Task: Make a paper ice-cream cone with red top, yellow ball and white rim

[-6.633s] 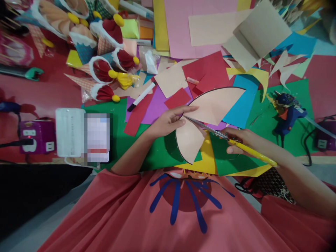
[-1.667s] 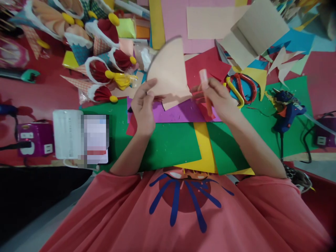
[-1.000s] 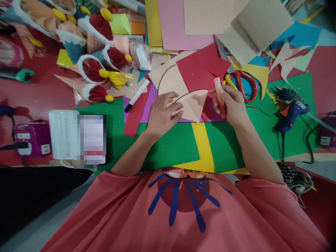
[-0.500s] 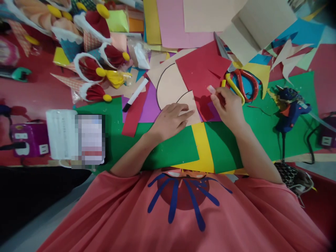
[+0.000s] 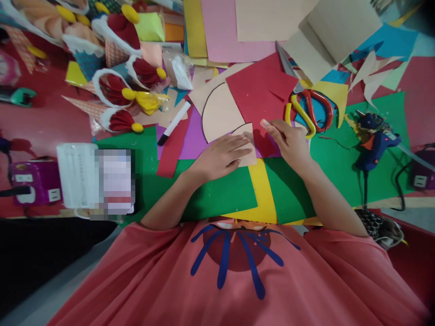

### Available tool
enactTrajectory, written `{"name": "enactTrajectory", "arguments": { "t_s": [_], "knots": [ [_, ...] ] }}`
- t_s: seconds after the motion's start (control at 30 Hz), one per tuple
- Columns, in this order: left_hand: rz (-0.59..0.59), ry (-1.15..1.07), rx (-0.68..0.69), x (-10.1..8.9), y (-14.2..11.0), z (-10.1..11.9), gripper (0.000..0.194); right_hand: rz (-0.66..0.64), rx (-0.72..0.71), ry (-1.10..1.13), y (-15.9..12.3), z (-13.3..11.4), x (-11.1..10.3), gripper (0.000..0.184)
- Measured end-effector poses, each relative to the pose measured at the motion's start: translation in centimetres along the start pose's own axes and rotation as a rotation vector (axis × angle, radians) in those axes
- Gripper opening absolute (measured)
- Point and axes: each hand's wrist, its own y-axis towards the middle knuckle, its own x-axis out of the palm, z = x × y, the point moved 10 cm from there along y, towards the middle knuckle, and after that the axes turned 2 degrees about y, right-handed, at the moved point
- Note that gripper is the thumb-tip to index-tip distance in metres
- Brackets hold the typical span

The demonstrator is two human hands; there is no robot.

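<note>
My left hand (image 5: 222, 156) lies flat, fingers stretched, on a small peach paper wedge (image 5: 249, 136) with a black curved outline. Just behind it lies a larger peach paper piece (image 5: 217, 111) with the same black curve. My right hand (image 5: 288, 142) is closed round a pink glue stick (image 5: 265, 123), whose tip points at the wedge's right edge, over a red sheet (image 5: 260, 93). Both hands rest over green (image 5: 217, 192) and yellow (image 5: 263, 192) sheets near my chest.
Red-and-yellow scissors (image 5: 307, 108) lie right of the red sheet. A blue glue gun (image 5: 372, 140) with cord sits at the right. A black-and-white marker (image 5: 174, 122), paper cones (image 5: 118, 97), a white box (image 5: 74, 174) and a purple power strip (image 5: 30, 185) lie left.
The scissors were put down and the glue stick picked up. My left hand laid the peach wedge flat and slid onto it; my right hand brought the stick's tip down to its edge.
</note>
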Motion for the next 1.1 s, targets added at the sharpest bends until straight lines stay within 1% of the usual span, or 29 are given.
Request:
{"name": "enactTrajectory", "arguments": {
  "t_s": [0.17,0.3,0.4,0.5,0.6,0.7,0.8,0.87,0.93,0.97,1.03,1.1],
  "knots": [
    [0.01,-0.048,-0.009,0.0,0.0,0.0,0.038,-0.002,0.07,0.06,0.0,0.8,-0.3,0.048],
    [0.029,-0.032,0.035,-0.2,0.0,0.5,0.037,0.016,0.142,0.159,-0.2,1.9,-0.6,0.052],
    [0.05,0.006,0.08,-0.5,-0.2,1.0,0.037,0.059,0.19,0.239,-0.4,2.6,-1.2,0.041],
    [0.049,0.023,0.089,-0.4,-0.2,1.1,0.037,0.102,0.222,0.31,-0.3,2.9,-1.7,0.027],
    [0.026,0.01,0.074,-0.2,-0.2,1.0,0.037,0.142,0.218,0.397,-0.2,2.7,-2.3,0.027],
    [0.026,0.001,0.083,-0.2,-0.2,1.1,0.037,0.136,0.161,0.464,0.1,2.0,-2.6,0.03],
    [0.031,-0.003,0.102,-0.2,-0.2,1.4,0.037,0.103,0.125,0.474,0.1,1.6,-2.5,0.021],
    [0.024,-0.016,0.107,-0.1,-0.2,1.6,0.038,0.115,0.143,0.539,0.1,1.9,-2.5,0.019],
    [0.007,-0.029,0.1,0.0,-0.1,1.6,0.037,0.134,0.202,0.709,0.1,2.6,-2.3,0.017],
    [-0.003,-0.035,0.096,0.1,-0.1,1.6,0.036,0.116,0.249,0.812,0.1,3.0,-1.9,0.017],
    [-0.015,-0.043,0.091,0.2,-0.1,1.5,0.034,0.03,0.351,0.968,0.2,3.5,-0.9,0.018],
    [-0.01,-0.038,0.097,0.2,-0.1,1.6,0.034,-0.063,0.42,1.028,0.3,3.5,0.0,0.028]
  ]
}}
